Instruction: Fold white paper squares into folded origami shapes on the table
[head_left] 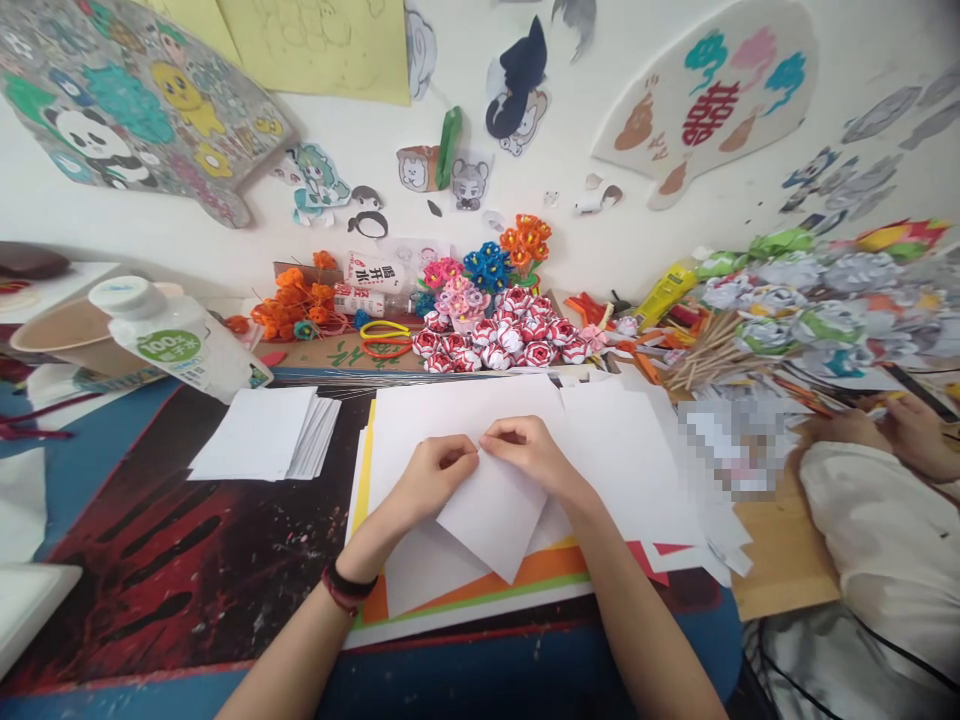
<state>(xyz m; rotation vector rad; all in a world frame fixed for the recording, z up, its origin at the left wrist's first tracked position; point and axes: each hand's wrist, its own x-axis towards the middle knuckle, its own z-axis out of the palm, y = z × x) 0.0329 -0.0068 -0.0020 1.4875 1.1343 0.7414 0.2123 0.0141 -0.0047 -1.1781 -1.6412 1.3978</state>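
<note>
Between my two hands is a square sheet of white paper [499, 515], turned so that one corner points up and another points toward me. My left hand [442, 470] pinches it near the top corner, thumb against fingers. Close beside it, my right hand [529, 450] pinches the same corner from the right. The fingertips almost meet. Beneath lie larger white sheets [427, 405], over orange, yellow and green paper [465, 597]. A stack of white square paper [262, 430] lies to the left of my hands.
A white bottle [180, 340] stands at the left. Red-and-white paper flowers [517, 335] and orange ones [296, 305] line the wall. White sheets [630, 450] lie on the right. Another person's sleeve [877, 520] and hands are at the far right, near flowers on sticks [705, 350].
</note>
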